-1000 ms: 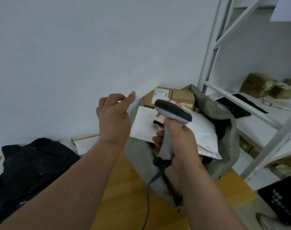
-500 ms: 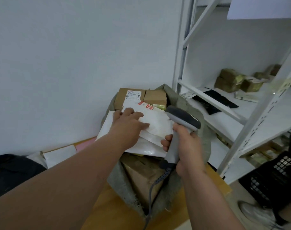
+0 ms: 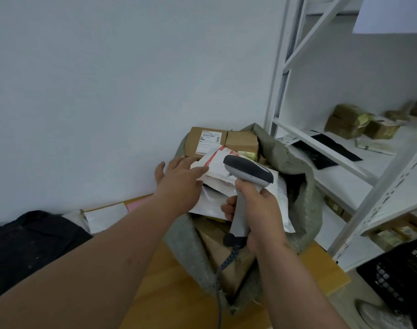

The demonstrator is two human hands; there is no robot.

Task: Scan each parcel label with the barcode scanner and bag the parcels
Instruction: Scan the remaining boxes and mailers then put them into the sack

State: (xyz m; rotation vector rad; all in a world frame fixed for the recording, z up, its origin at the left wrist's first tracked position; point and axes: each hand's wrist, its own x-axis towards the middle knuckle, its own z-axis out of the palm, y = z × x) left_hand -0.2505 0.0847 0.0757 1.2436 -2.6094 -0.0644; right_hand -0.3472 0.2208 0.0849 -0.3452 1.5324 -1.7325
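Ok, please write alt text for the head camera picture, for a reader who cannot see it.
The left hand rests with straight fingers on a white mailer atop the parcels filling a grey sack, while the right hand grips a corded barcode scanner above it. White shelving with wrapped parcels stands to the right.

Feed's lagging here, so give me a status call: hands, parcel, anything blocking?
Left hand open, flat on the white mailer atop the sack. Right hand grips the scanner. Nothing blocking.
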